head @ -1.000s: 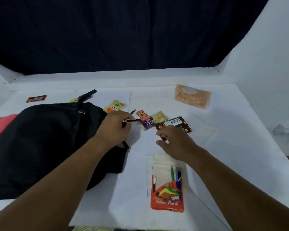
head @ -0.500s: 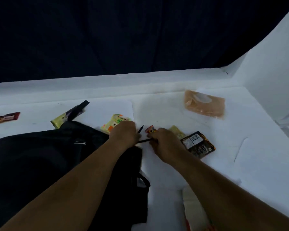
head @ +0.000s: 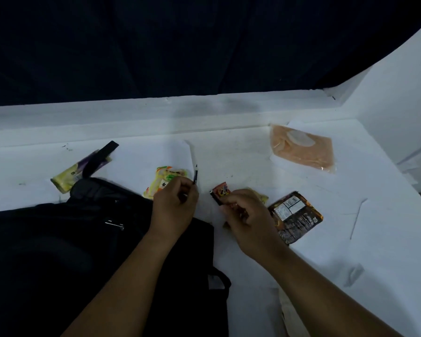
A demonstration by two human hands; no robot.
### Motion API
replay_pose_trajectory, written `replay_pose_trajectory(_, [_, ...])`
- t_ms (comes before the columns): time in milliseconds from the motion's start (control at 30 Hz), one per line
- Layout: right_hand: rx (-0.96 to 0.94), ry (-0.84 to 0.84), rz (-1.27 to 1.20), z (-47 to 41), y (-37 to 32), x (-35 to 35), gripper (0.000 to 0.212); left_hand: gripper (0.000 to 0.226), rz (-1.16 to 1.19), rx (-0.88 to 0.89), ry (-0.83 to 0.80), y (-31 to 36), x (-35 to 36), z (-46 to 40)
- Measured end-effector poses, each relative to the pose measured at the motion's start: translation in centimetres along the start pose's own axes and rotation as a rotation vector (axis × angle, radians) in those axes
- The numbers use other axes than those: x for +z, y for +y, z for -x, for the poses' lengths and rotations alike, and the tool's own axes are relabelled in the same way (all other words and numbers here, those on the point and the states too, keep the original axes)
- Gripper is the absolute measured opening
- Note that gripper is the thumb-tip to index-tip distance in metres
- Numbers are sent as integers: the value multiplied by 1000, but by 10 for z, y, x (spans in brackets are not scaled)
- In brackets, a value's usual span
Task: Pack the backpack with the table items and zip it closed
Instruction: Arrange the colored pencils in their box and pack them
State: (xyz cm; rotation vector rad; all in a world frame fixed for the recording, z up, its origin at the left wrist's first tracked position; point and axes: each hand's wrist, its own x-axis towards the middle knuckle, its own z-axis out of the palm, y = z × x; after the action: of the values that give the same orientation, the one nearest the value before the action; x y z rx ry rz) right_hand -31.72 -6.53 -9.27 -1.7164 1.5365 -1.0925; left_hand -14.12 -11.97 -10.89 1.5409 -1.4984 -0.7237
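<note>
Head view: the right hand [head: 247, 221], reaching a second ago, is now pinching the red snack packet [head: 221, 193] beside the backpack [head: 58, 251]; the left hand [head: 174, 207] is gripping a pen [head: 195, 175], so packing is beginning

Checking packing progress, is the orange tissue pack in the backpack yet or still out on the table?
Out. The orange tissue pack lies flat on the white table, far right, well apart from the black backpack and both hands.

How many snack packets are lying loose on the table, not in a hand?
4: yellow-purple packet behind the backpack, yellow-green packet by the left hand, dark packet, peach pack. Others may be hidden.
</note>
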Motion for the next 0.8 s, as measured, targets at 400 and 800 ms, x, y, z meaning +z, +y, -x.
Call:
replay_pose_trajectory(400, [309, 88, -328, 79, 33, -90, 23, 17, -106, 305, -184, 68, 3, 106])
replay_pose_trajectory(800, [268, 24, -404, 143, 61, -158, 34, 49, -414, 101, -123, 69, 78, 262])
